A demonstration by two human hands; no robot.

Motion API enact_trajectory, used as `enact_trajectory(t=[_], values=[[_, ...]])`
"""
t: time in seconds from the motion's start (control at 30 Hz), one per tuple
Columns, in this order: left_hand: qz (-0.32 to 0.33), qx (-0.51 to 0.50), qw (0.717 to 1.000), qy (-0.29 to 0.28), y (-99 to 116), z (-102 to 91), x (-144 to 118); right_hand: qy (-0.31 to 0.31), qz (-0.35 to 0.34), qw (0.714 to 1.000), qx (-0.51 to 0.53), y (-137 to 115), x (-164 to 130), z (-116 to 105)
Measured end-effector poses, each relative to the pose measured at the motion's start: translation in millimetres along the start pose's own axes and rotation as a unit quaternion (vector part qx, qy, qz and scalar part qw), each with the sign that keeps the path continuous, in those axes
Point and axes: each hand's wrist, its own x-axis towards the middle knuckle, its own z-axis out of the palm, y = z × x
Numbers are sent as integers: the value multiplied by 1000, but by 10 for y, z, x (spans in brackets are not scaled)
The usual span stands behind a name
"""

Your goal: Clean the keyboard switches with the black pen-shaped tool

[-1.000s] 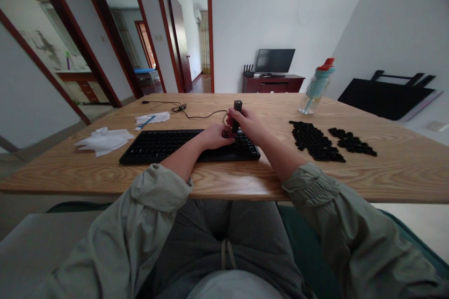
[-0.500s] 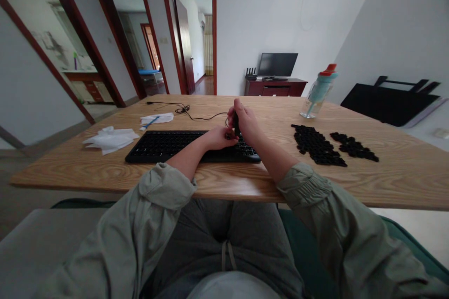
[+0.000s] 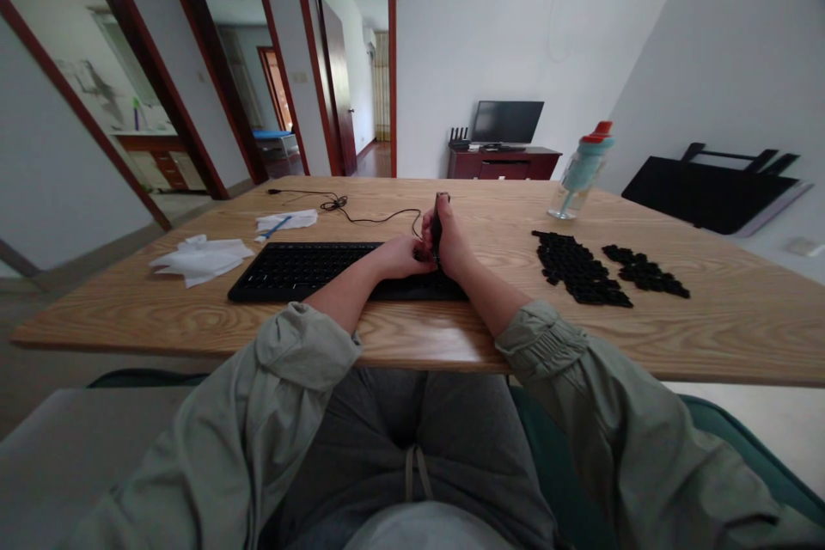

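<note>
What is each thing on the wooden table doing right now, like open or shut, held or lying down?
Small dark stick-shaped tool: upright, gripped by right hand.
Left hand: resting on the flat black keyboard, fingertips at the tool's tip.
Loose black keycaps: lying in two piles.
Teal bottle with red cap: standing, capped.
White tissues: crumpled, lying flat.
Black cable: loosely tangled.
Black screen: off.

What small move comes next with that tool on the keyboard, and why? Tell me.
Probably lift the tool straight up. The right hand holds it upright over the keyboard's right end, the left hand braces beside it, and loose keycaps already lie on the table.
</note>
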Motion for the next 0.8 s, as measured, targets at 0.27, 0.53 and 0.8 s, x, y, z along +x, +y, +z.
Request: enact_trajectory(t=[0.27,0.53,0.8], values=[[7,8,1000,4,-1,8,-7,58,-83,994,-51,188,-31,-20],[16,22,1000,-2,-27,5,-8,144,-165,964,-148,248,-3,76],[32,12,999,10,39,58,-40,202,-149,961,-116,156,27,132]])
